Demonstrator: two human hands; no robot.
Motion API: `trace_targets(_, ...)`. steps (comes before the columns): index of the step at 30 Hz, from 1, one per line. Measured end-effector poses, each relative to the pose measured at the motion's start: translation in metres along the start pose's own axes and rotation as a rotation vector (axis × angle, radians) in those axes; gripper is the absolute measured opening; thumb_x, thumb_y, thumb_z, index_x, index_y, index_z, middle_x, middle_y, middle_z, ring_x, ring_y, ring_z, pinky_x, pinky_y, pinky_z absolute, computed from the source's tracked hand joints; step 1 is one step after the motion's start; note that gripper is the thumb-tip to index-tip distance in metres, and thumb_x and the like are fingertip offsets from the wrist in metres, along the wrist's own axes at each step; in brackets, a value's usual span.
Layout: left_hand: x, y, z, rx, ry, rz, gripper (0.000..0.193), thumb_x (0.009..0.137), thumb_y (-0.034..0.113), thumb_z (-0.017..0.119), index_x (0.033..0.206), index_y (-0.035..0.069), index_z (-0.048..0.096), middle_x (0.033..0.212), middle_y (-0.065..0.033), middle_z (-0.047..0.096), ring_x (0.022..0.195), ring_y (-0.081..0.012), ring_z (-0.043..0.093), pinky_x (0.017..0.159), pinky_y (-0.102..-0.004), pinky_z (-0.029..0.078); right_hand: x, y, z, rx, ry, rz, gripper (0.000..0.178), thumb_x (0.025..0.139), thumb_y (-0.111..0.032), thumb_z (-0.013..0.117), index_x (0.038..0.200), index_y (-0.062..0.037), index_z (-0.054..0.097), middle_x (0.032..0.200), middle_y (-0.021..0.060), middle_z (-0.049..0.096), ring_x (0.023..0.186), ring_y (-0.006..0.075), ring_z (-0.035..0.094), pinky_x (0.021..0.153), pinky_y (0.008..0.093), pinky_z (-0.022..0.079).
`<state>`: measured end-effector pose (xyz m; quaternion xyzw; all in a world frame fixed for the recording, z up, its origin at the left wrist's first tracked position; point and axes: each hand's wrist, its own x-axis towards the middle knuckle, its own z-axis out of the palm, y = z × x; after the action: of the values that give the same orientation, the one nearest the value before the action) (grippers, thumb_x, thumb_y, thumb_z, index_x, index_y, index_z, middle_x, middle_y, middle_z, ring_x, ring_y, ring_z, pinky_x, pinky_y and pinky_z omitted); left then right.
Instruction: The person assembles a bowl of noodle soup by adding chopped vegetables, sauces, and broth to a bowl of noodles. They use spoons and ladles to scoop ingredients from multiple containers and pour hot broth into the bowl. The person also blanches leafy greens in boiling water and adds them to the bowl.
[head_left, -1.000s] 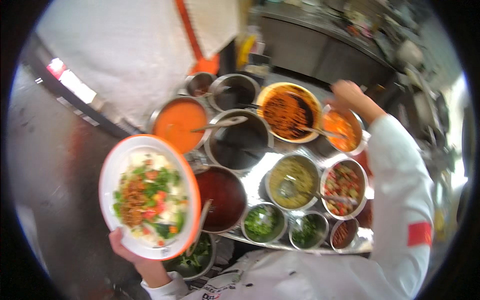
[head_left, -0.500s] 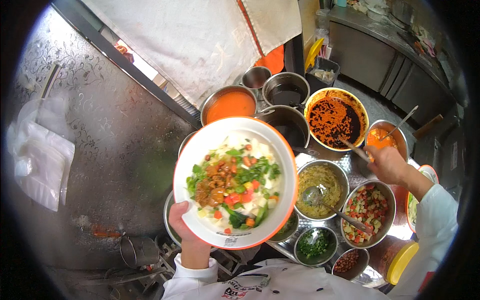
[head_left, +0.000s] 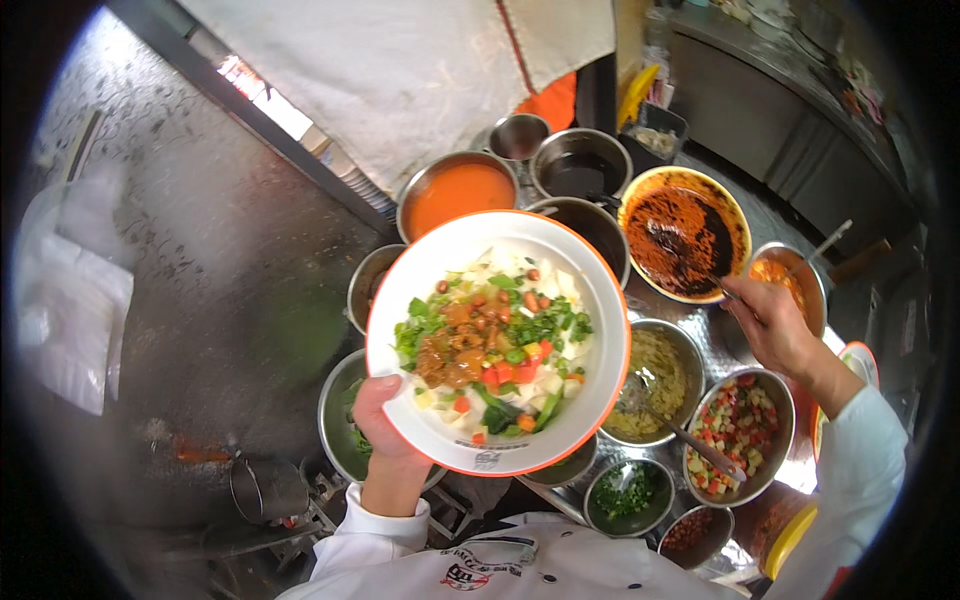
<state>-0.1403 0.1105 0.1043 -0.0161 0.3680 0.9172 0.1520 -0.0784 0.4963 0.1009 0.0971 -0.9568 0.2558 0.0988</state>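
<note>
My left hand [head_left: 392,425] grips the lower left rim of a large white bowl [head_left: 400,385] with an orange edge. In it are pale noodle-like pieces, greens, diced red and orange vegetables, peanuts and a brown chunky sauce. My right hand [head_left: 772,322] is closed around the handle of a ladle [head_left: 722,288]. The ladle's head is down in a yellow-rimmed pot of red chili oil [head_left: 690,225], mostly sunk and hard to make out. Beneath the right hand are a pan of diced vegetables [head_left: 735,425] and a pan of yellowish minced topping [head_left: 665,370] with a spoon in it.
Behind the bowl stand a pot of orange sauce [head_left: 458,195] and pots of dark liquid [head_left: 580,170]. Chopped green onions [head_left: 625,495] and peanuts [head_left: 693,530] sit in small pans near me. Plastic bags [head_left: 75,310] lie on the metal surface at left. A yellow-lidded jar [head_left: 790,540] stands at lower right.
The white bowl has shifted right and slightly up in the picture. The ladle has gone deeper into the chili oil, and the oil's surface is stirred up.
</note>
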Motion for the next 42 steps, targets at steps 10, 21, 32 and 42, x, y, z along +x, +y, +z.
trace_targets(10,0.010,-0.006,-0.011,-0.080,0.003,-0.084,0.069,0.071,0.026,0.049,0.132,-0.002,0.036,0.129,-0.0219,0.046,0.115,-0.0356,0.048,0.099,-0.0454,0.039,-0.007,-0.005,-0.004,0.218,0.031,0.175,0.024,0.084,0.007,0.050,0.108,0.0068,0.056,0.085,0.0172,0.064,0.080,0.0253,0.064,0.073,0.0318,0.050)
trace_targets(21,0.010,-0.013,-0.018,-0.070,0.151,-0.110,0.062,0.070,0.030,0.049,0.122,-0.004,0.046,0.115,-0.0197,0.055,0.103,-0.0328,0.056,0.092,-0.0429,0.044,-0.001,0.002,-0.004,0.650,0.157,0.471,0.024,0.095,-0.008,0.042,0.111,0.0050,0.056,0.092,0.0093,0.060,0.083,0.0176,0.063,0.076,0.0283,0.052)
trace_targets(32,0.022,-0.019,-0.009,0.000,0.085,-0.023,0.066,0.074,0.030,0.048,0.130,-0.003,0.039,0.127,-0.0217,0.047,0.115,-0.0347,0.049,0.099,-0.0444,0.038,0.004,0.006,-0.026,0.830,0.301,0.555,0.028,0.095,-0.012,0.043,0.111,0.0086,0.052,0.096,0.0178,0.063,0.088,0.0237,0.065,0.080,0.0333,0.054)
trace_targets(42,0.020,-0.020,-0.003,-0.001,0.036,-0.019,0.067,0.073,0.030,0.047,0.130,-0.004,0.039,0.127,-0.0214,0.048,0.115,-0.0344,0.049,0.100,-0.0428,0.038,0.007,0.013,-0.017,0.028,0.239,-0.027,0.020,0.084,-0.002,0.057,0.103,0.0049,0.060,0.079,0.0153,0.066,0.074,0.0284,0.065,0.067,0.0336,0.051)
